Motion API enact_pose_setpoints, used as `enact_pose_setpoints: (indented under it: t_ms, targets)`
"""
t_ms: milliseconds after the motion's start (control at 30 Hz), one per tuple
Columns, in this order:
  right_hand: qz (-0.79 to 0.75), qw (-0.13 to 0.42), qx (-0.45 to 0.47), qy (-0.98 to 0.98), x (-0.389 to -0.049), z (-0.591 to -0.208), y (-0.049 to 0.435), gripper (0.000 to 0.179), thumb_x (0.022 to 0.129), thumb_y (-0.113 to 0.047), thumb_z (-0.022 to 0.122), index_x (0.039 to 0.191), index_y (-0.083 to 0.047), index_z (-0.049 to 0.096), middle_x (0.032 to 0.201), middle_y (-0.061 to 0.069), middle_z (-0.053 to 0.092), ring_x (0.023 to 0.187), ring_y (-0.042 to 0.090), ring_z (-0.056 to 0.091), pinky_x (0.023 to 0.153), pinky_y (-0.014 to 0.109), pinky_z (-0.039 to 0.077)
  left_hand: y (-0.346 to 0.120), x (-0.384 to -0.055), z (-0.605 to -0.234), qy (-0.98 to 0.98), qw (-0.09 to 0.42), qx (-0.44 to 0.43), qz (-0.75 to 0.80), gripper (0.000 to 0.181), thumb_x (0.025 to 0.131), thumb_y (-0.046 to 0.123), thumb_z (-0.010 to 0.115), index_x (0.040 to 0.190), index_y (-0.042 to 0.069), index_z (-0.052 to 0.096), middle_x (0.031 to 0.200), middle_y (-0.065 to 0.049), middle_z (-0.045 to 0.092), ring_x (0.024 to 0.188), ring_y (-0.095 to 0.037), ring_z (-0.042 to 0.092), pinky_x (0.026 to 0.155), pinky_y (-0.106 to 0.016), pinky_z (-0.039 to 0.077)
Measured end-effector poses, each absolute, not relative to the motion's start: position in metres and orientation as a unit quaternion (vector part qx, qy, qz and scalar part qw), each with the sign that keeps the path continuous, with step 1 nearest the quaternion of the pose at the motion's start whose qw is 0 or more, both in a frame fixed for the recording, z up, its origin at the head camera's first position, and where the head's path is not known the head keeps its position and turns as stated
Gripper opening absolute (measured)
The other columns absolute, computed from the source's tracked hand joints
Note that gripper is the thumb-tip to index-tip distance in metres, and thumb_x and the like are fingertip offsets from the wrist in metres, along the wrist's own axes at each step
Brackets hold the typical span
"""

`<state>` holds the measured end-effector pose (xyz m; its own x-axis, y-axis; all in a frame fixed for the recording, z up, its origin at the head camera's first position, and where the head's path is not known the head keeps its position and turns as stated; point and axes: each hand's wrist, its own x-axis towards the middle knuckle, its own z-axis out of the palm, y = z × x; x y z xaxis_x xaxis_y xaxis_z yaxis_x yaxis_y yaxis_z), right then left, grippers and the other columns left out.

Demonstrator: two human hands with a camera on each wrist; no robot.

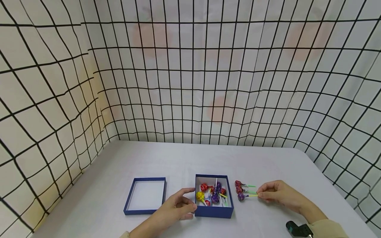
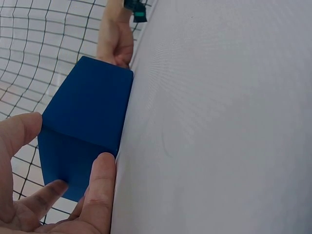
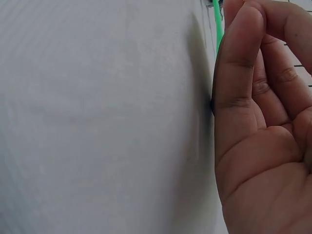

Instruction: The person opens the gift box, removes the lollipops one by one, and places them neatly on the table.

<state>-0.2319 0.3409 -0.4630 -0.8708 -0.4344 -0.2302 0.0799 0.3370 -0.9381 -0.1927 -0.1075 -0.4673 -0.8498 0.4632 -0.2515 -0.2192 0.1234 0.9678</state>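
My left hand (image 1: 176, 206) rests its fingertips against the left wall of a blue box (image 1: 213, 212), which stands uncovered. Several wrapped lollipops in red, yellow and purple lie jumbled inside it. Seen from the left wrist, the thumb and fingers (image 2: 101, 185) spread over the blue side, not wrapped around it. To the right of the box, my right hand (image 1: 279, 195) pinches the stick end of a purple lollipop (image 1: 241, 197) between thumb and fingertips. Just behind that one lie two red lollipops (image 1: 239, 189) with green sticks, side by side, heads toward the box.
The shallow blue-rimmed lid (image 1: 145, 212) lies inside-up on the white table (image 1: 98, 211), left of the box. White walls with a black grid (image 1: 193, 69) enclose the table at the back and sides. A dark device (image 1: 298, 228) sits at the right wrist.
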Motion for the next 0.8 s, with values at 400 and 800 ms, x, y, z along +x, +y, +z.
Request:
enact_pose_setpoints:
  t_ms: [400,800]
  targets:
    - [-0.536,0.215,-0.122,0.807,-0.2334,-0.4684,0.3406,0.034,0.105,-0.018,0.071,0.119,0.014,0.072,0.095,0.000,0.078,0.078,0.007,0.066,0.070,0.023,0.061,-0.1077,-0.1911,-0.4652,0.708,0.262,0.080,0.651,0.068,0.102,0.023,0.076,0.163,0.015,0.045,0.120,-0.010,0.065,0.103,-0.019,0.065,0.095,-0.037,0.066]
    - [-0.492,0.205,-0.128,0.836,-0.2326,-0.4640,0.3370,0.026,0.101,-0.019,0.076,0.108,0.006,0.078,0.089,0.004,0.077,0.074,0.007,0.067,0.066,0.022,0.061,-0.1082,-0.1896,-0.4629,0.707,0.260,0.077,0.653,0.067,0.102,0.024,0.077,0.162,0.017,0.047,0.120,-0.011,0.065,0.104,-0.019,0.065,0.094,-0.037,0.067]
